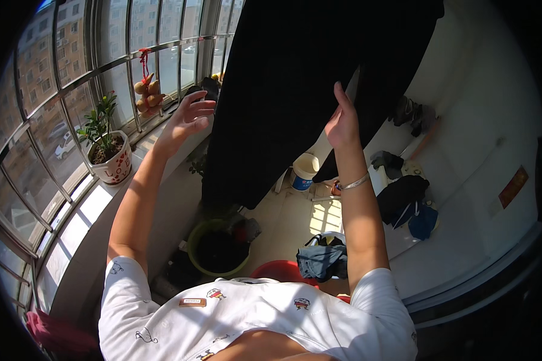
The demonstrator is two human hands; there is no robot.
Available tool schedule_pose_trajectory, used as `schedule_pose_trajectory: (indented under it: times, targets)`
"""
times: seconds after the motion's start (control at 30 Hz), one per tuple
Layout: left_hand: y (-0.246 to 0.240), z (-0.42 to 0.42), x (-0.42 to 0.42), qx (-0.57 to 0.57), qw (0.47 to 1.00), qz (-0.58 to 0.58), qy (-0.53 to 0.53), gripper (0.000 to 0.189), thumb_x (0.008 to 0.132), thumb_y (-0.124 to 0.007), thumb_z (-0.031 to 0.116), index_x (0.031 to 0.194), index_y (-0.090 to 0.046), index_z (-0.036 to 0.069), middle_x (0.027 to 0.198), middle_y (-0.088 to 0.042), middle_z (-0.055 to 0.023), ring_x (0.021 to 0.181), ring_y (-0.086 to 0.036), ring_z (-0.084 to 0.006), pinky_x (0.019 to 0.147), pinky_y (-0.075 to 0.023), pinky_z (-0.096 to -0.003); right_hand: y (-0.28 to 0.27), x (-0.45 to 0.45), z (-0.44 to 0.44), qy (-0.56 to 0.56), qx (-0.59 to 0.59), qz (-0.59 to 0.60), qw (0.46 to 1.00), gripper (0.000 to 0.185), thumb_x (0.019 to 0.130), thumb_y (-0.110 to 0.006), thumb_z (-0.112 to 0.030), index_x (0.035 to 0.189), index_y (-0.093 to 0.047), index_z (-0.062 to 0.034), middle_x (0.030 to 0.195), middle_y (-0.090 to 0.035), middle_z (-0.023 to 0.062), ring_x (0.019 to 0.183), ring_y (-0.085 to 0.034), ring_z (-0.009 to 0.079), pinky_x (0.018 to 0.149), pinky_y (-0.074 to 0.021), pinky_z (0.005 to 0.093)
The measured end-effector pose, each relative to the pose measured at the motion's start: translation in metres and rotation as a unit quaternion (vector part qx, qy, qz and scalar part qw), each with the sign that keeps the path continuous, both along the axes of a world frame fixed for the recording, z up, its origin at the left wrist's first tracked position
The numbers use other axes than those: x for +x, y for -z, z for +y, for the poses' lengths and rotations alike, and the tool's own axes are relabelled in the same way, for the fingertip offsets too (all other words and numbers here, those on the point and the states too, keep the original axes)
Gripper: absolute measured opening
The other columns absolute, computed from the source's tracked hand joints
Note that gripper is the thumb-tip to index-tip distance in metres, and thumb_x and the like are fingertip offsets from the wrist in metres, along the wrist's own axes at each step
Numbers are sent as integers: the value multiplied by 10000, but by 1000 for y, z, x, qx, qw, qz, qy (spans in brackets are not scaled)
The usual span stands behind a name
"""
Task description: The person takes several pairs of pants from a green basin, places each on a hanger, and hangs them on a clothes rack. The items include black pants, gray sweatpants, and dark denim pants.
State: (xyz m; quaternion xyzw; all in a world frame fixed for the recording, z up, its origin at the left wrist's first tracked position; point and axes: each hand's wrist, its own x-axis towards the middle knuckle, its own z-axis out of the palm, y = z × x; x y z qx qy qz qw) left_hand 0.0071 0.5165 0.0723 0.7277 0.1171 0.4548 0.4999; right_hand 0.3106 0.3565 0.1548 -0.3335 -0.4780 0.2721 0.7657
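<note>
Black trousers [293,90] hang full length before me, their two legs parting lower down, the top running out of view. Beside their left edge, my left hand [184,122] is raised with fingers spread and curled, holding nothing. In front of the gap between the legs, my right hand [344,122] is up, thumb pointing upward and apart, its other fingers mostly hidden; nothing shows in it. A silver bangle [355,182] circles my right wrist. Whether either hand touches the cloth, I cannot tell.
Barred windows [113,58] line the left, with dried gourds [149,95] hanging and a potted plant [110,155] on the sill. Below are a green basin [193,252], a red basin [275,269], a basket of clothes [320,259] and a bucket [302,178]. Clothes [404,194] lie right.
</note>
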Motion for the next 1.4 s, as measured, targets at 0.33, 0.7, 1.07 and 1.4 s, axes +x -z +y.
schedule_pose_trajectory:
  times: [0.33,0.7,1.07,1.4]
  targets:
    - [-133,26,121,79,982,-160,-63,178,959,-648,177,1038,-644,18,943,-676,-22,890,-605,-87,826,-469,-260,-96,45,24,186,39,56,980,659,862,-748,-357,1360,-486,-13,1425,-465,143,1371,-363,262,1157,-207,447]
    - [-86,25,86,126,978,-120,-116,600,936,-638,440,1298,-450,0,1097,-630,-109,1036,-600,-153,928,-465,-274,-10,53,9,43,55,-47,996,299,924,-662,-406,985,-520,-150,904,-547,-32,902,-537,91,821,-409,246]
    - [51,-13,-7,-25,983,28,-182,309,855,-770,173,1084,-642,11,948,-676,-11,871,-616,-91,817,-489,-246,160,-29,23,-34,-159,-100,982,183,919,-700,-230,867,-566,-116,794,-504,-75,755,-465,23,724,-394,205]
    - [113,-36,-33,-95,990,73,-71,184,879,-743,114,1018,-661,26,861,-639,60,828,-579,-42,795,-482,-233,225,-54,21,-86,-211,-102,968,152,889,-727,-155,942,-623,-57,889,-651,-32,828,-596,46,774,-478,220]
